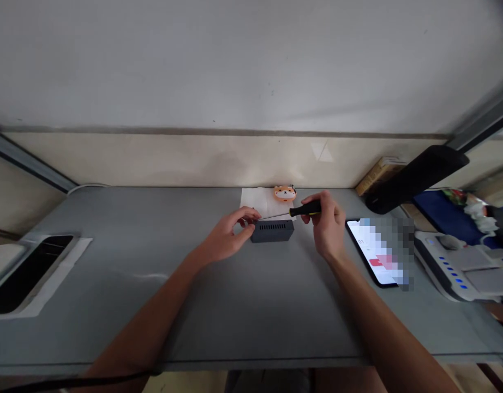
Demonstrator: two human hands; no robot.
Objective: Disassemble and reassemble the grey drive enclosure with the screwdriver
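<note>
A small dark grey box (271,234) with a row of vent slots stands on the grey desk, near its middle. My left hand (233,232) is closed at the box's left end, its thumb against the near side and its fingertips at the top corner. In my right hand (328,221) is a screwdriver (305,209) with a black and yellow handle, held nearly level. Its thin shaft points left across the top of the box, and the tip ends by my left fingertips. Whether the tip touches a screw is too small to tell.
Behind the box lies white paper (259,201) with an orange animal-faced case (285,193) on it. To the right are a lit phone (368,245), a white power strip (443,267), a black cylinder (415,177) and a box (378,173). A dark tablet-like device (33,273) lies left.
</note>
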